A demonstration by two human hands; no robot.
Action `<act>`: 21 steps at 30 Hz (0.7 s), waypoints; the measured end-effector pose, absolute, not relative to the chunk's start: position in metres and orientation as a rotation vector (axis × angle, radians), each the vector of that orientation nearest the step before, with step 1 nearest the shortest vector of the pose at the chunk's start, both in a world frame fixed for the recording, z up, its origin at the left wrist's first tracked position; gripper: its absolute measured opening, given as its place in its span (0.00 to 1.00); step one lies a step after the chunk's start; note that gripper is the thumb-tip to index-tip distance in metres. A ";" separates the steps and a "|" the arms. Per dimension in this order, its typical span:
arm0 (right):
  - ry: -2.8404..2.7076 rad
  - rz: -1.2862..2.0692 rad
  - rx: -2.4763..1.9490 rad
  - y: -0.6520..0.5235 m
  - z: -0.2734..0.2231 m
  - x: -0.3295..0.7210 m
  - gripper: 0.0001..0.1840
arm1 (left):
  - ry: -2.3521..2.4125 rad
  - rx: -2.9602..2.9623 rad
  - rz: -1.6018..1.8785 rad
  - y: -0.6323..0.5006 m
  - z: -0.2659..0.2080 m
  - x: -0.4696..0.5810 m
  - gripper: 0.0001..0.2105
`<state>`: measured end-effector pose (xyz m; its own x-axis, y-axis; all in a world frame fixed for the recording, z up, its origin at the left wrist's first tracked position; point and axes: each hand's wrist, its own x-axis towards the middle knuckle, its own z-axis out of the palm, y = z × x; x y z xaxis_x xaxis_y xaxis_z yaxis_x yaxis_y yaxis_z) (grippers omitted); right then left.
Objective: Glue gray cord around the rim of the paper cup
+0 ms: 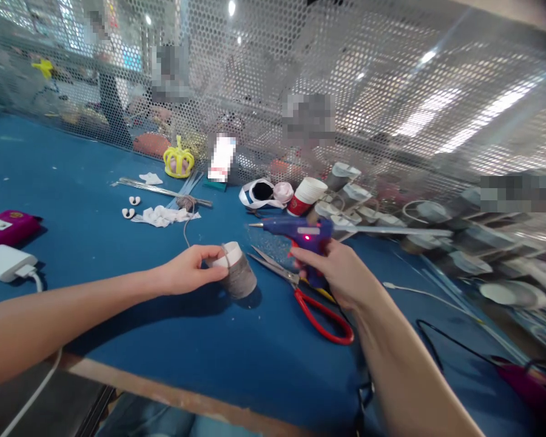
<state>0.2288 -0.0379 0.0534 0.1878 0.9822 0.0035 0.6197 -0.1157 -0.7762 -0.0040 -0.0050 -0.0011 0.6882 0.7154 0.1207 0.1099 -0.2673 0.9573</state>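
My left hand (204,267) grips a small paper cup (240,276) by its white rim, tilted just above the blue table. Grey-brown cord is wound round the cup's side, and a loose strand runs back to a small bundle of cord (187,203). In my right hand (339,270) is a blue hot glue gun (300,230), its fingers wrapped round the handle and a red light lit on its side. The nozzle points left, above and apart from the cup. Scissors (323,318) with red handles lie open on the table, partly under the glue gun.
White scraps (161,216), a yellow crown-shaped piece (179,161), a phone (222,159) and stacked paper cups (307,195) stand towards the mesh screen (255,79). Several cord-wrapped cups (475,243) fill the right side. A magenta power strip (16,227) and white charger (6,263) lie left.
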 end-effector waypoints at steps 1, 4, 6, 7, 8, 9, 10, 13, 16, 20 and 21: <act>-1.497 0.772 -1.765 -0.047 0.056 0.224 0.11 | 0.660 1.758 0.671 -0.004 -0.002 -0.004 0.07; -1.513 0.733 -1.738 -0.070 0.054 0.209 0.11 | 0.652 1.718 0.690 -0.002 -0.005 -0.004 0.06; -1.610 0.639 -1.722 -0.079 0.049 0.204 0.12 | 0.643 1.709 0.707 -0.001 -0.006 -0.003 0.06; -1.681 0.590 -1.705 -0.082 0.048 0.204 0.11 | 0.639 1.705 0.713 -0.001 -0.006 -0.003 0.06; -1.763 0.535 -1.686 -0.084 0.047 0.204 0.11 | 0.636 1.702 0.716 -0.001 -0.006 -0.003 0.06; -1.854 0.459 -1.669 -0.086 0.047 0.205 0.10 | 0.634 1.697 0.719 -0.001 -0.006 -0.002 0.05; -1.938 0.381 -1.652 -0.087 0.048 0.207 0.10 | 0.635 1.691 0.719 -0.001 -0.006 -0.002 0.05; -2.080 0.221 -1.627 -0.089 0.053 0.207 0.10 | 0.650 1.674 0.717 -0.002 -0.007 -0.002 0.05; -2.057 0.165 -1.680 -0.090 0.054 0.201 0.11 | 0.664 1.673 0.719 -0.002 -0.007 -0.002 0.06; -1.981 0.106 -1.716 -0.091 0.049 0.191 0.11 | 0.654 1.668 0.718 -0.002 -0.007 -0.002 0.06; -1.959 0.101 -1.718 -0.091 0.048 0.189 0.11 | 0.651 1.669 0.722 -0.003 -0.007 -0.001 0.06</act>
<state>0.1892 -0.0912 0.0478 -0.0529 0.9408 0.3349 0.9015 0.1893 -0.3892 -0.0015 -0.0025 -0.0072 0.6572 0.7439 0.1215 0.0444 -0.1991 0.9790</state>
